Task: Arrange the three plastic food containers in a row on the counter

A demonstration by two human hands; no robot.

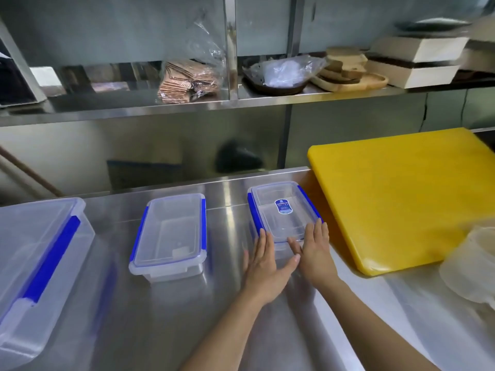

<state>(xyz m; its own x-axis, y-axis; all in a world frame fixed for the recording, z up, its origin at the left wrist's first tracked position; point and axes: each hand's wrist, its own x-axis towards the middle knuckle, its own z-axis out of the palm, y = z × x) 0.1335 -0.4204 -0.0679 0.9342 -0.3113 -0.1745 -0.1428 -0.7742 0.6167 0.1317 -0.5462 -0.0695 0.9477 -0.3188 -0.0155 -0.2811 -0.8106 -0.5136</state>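
Pushing the small box [284, 210] at center right, both flat hands, left hand [263, 263] and right hand [316, 253], touch its near end. Middle box [170, 234] and big box [37, 266] at lower left already line up; job looks nearly done.

The brushed stainless-steel tabletop [166, 317] gleams, smooth and reflective. On it stand three clear, glossy plastic rectangular containers with blue plastic clips: a large one [40, 263], a middle one [168, 236], and a labelled one [281, 210] beside the thick yellow plastic cutting board [401, 196], whose surface looks matt. Above the tabletop, round wooden boards [348, 73] sit on the polished steel shelf [107, 108].
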